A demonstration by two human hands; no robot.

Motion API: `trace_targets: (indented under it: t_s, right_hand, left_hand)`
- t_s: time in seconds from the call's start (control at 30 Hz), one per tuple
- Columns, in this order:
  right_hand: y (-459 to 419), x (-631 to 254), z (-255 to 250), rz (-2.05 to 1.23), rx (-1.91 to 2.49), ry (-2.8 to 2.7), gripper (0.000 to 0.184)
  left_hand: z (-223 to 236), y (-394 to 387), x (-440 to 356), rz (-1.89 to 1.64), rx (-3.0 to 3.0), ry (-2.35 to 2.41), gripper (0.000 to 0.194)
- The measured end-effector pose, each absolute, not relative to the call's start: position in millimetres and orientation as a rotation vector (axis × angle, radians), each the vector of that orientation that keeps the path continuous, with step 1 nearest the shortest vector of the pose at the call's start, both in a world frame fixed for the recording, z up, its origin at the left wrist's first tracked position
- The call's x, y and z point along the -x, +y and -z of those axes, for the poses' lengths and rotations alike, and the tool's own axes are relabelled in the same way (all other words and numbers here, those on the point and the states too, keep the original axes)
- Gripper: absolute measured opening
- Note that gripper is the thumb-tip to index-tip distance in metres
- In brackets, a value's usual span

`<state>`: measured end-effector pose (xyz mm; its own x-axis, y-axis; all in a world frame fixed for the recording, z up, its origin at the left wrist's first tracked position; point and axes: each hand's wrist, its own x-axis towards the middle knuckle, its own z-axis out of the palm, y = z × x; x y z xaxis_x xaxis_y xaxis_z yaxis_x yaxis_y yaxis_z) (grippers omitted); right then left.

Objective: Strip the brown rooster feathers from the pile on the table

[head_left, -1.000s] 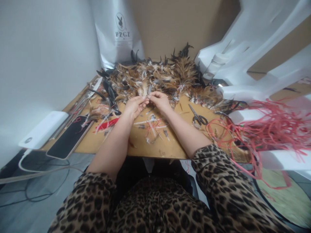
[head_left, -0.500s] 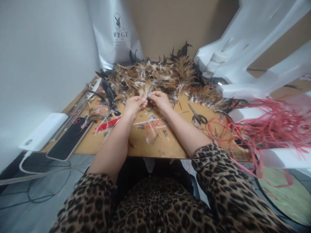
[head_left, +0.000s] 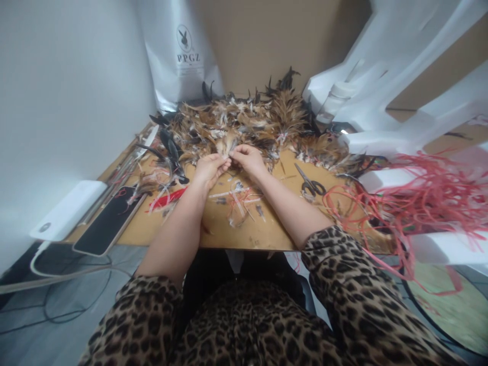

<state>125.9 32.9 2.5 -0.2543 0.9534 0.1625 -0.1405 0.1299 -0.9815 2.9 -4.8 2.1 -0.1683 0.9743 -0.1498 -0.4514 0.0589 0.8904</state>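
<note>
Brown and pale feathers (head_left: 229, 140) stand up from between my two hands in a small bunch. My left hand (head_left: 212, 169) pinches the base of this bunch, its fingers curled. Close against it, my right hand (head_left: 247, 158) pinches at the right side of the same feathers, thumb and forefinger together. The quill ends are hidden by my fingers. Just behind my hands lies a broad heap of brown feathers (head_left: 244, 114), with black ones along its edges. Loose feather scraps and pale pink strips (head_left: 238, 199) lie on the table below my hands.
Black-handled scissors (head_left: 310, 181) lie right of my hands on the wooden table (head_left: 259, 235). A tangle of pink-red ribbon strips (head_left: 438, 193) spreads at right over white foam. At left are a phone (head_left: 109, 219), a white power bank (head_left: 70, 209) with a cable, and black feathers (head_left: 170, 147).
My right hand has shifted slightly left, closer to my left hand at the feather bunch. Otherwise the scene stays nearly the same.
</note>
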Motion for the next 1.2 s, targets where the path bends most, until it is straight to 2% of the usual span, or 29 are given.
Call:
trace_targets:
  t_s: [0.17, 0.6, 0.8, 0.93, 1.07, 1.2]
  right_hand:
    - [35, -126, 0, -1.395, 0.87, -1.309, 0.031]
    - [35, -127, 0, -1.489, 0.881, -1.314, 0.033]
    - [49, -136, -7, -1.491, 0.84, -0.98, 0.033]
    - [56, -144, -8, -1.493, 0.901, -0.842, 0.027]
    - [57, -144, -2, -1.336, 0.983, -1.008, 0.019]
    - [52, -142, 3, -0.982, 0.996, -1.526, 0.013]
  left_hand:
    - [0, -5, -4, -1.428, -0.751, 1.096, 0.008]
    - [2, -6, 0, -1.308, -1.052, 1.234, 0.012]
    - [1, -6, 8, -1.266, -1.129, 1.258, 0.021]
    - [-7, -6, 16, -1.413, -0.896, 1.163, 0.016]
    - [-10, -3, 23, -1.554, -0.681, 1.04, 0.009]
    - [-6, 1, 26, -1.571, -0.629, 1.012, 0.008]
